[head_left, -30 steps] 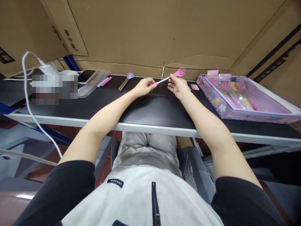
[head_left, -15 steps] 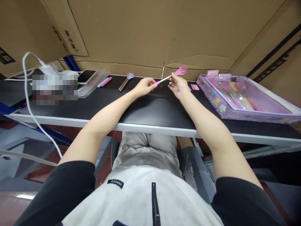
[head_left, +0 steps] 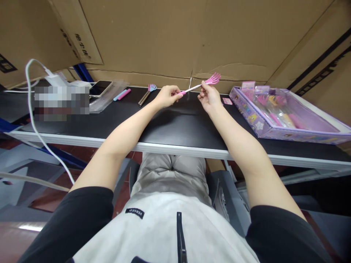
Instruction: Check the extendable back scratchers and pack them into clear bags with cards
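Observation:
A back scratcher with a pink hand-shaped head (head_left: 213, 78) and a silvery rod is held slanted above the table, head up to the right. My left hand (head_left: 167, 96) is closed on its pink handle end, thumb and fingers pinching it. My right hand (head_left: 210, 98) pinches the rod just below the head, its other fingers curled. Left of my left hand lie two scratcher rods (head_left: 144, 98) side by side, with a pink and a blue head. Farther left are a blue grip (head_left: 119, 95) and a pink grip (head_left: 124, 94).
A purple display box (head_left: 304, 136) holding several bagged scratchers stands at the right, with a pink card (head_left: 227, 101) beside it. Clear plastic bags (head_left: 108, 100), a phone (head_left: 101, 88) and a white cable (head_left: 34, 117) are at the left. Cardboard (head_left: 170, 40) rises behind the table.
Both hands have shifted slightly up and away with the back scratcher, and its head sits a little farther right. The things on the table have stayed in place.

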Motion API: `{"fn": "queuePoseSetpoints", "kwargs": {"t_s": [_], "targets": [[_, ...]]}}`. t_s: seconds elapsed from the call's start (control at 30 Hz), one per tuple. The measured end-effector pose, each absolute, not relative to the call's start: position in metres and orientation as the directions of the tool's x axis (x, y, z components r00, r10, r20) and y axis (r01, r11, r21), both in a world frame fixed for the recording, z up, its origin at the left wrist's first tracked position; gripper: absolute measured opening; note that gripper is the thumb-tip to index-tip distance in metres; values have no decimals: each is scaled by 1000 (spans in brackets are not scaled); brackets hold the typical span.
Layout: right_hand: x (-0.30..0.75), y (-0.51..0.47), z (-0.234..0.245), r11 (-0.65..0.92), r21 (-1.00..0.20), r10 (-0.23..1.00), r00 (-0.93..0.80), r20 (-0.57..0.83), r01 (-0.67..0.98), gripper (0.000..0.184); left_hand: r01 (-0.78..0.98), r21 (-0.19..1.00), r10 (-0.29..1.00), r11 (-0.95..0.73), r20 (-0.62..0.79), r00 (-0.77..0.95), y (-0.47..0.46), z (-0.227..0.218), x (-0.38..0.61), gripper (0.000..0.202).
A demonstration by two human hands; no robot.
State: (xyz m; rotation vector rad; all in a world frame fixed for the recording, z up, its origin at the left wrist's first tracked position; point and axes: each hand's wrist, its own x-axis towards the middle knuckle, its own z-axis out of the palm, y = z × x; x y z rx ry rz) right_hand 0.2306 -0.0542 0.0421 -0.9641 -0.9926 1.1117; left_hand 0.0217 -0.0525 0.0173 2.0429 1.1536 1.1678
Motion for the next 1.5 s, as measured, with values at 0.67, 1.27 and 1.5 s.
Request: {"fn": "queuePoseSetpoints", "kwargs": {"t_s": [0.67,1.27,1.5], "targets": [[339,2,57,280,-954,869,451,204,-109,51,546,746,923,-382,332,193,-36,37,-76,22],[322,-31,67,325,-849,849,524,68,-417,50,587,735,940,-341,267,212,-36,39,-74,21],[308,-25,63,295,-893,889,441,125,-341,52,536,740,912,-406,359,196,-46,44,-55,13]]}}
